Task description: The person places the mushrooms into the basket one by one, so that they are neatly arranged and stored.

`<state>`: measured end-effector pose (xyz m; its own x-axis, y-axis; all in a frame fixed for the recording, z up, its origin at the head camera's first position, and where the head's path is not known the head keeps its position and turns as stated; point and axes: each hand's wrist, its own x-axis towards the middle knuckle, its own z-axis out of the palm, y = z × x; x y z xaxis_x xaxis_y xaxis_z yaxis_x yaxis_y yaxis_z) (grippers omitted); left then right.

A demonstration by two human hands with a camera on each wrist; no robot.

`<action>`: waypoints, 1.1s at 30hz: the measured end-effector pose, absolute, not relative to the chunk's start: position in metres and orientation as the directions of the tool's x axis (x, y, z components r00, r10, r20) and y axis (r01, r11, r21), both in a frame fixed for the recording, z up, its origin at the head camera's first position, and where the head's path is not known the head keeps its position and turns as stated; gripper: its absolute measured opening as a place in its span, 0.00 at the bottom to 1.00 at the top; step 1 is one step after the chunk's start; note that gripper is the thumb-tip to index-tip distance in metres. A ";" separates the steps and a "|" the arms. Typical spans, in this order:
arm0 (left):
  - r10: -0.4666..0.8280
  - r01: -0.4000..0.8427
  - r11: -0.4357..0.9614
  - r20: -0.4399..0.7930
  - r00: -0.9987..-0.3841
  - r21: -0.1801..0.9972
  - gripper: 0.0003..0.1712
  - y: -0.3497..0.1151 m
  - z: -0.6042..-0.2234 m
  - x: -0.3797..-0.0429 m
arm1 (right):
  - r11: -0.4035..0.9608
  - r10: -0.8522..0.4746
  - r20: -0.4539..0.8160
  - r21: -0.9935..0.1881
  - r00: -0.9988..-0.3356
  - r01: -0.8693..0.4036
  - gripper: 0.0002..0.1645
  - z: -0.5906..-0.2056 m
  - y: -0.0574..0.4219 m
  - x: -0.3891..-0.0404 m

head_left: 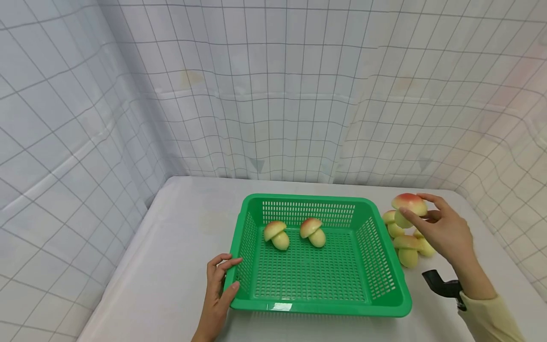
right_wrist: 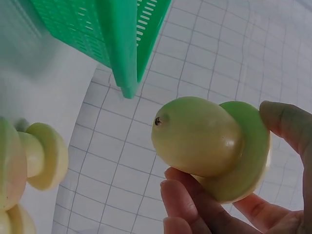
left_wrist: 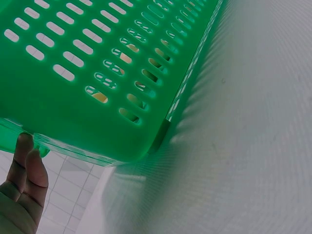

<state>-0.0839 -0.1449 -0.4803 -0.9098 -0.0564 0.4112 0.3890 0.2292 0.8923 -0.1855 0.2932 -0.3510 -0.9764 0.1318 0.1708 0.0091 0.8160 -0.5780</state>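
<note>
My right hand (head_left: pixel 454 233) pinches a toy mushroom (head_left: pixel 409 203) by its red-and-yellow cap, raised just beyond the basket's right side. In the right wrist view this mushroom's rounded, pale green-yellow stem (right_wrist: pixel 195 136) points away from the palm, with a small dark spot on its end. At the left rim of the green plastic basket (head_left: pixel 337 308), my left hand (head_left: pixel 216 297) grips the edge between thumb and fingers. Inside the basket, near its back, lie two similar mushrooms, one on the left (head_left: pixel 277 234) and one nearer the middle (head_left: pixel 313 232).
Several more toy mushrooms (head_left: pixel 408 249) lie grouped on the white-covered table (head_left: pixel 183 223), right of the basket and partly behind the right hand. A black curved device (head_left: pixel 443 286) is on the right wrist. White cloth with a dark grid (head_left: pixel 273 95) surrounds the table's back and sides.
</note>
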 end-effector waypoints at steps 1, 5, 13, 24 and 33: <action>-0.056 0.392 0.231 0.414 -0.909 0.891 0.23 -0.145 -0.480 -0.084 | 0.819 0.118 0.170 -0.574 -0.978 -0.001 0.42 -0.350 0.291 -0.185; -0.057 0.391 0.233 0.414 -0.908 0.890 0.23 -0.145 -0.481 -0.084 | 0.834 0.066 0.173 -0.550 -0.983 -0.041 0.42 -0.348 0.281 -0.186; -0.058 0.394 0.232 0.417 -0.907 0.889 0.22 -0.145 -0.480 -0.085 | 0.844 -0.029 0.128 -0.528 -0.991 -0.093 0.40 -0.344 0.268 -0.195; -0.057 0.397 0.227 0.419 -0.906 0.889 0.23 -0.144 -0.480 -0.085 | 0.834 -0.165 0.005 -0.533 -0.986 -0.143 0.41 -0.341 0.254 -0.214; -0.057 0.401 0.218 0.422 -0.905 0.890 0.23 -0.144 -0.481 -0.085 | 0.813 -0.265 -0.117 -0.562 -0.957 -0.156 0.37 -0.344 0.243 -0.228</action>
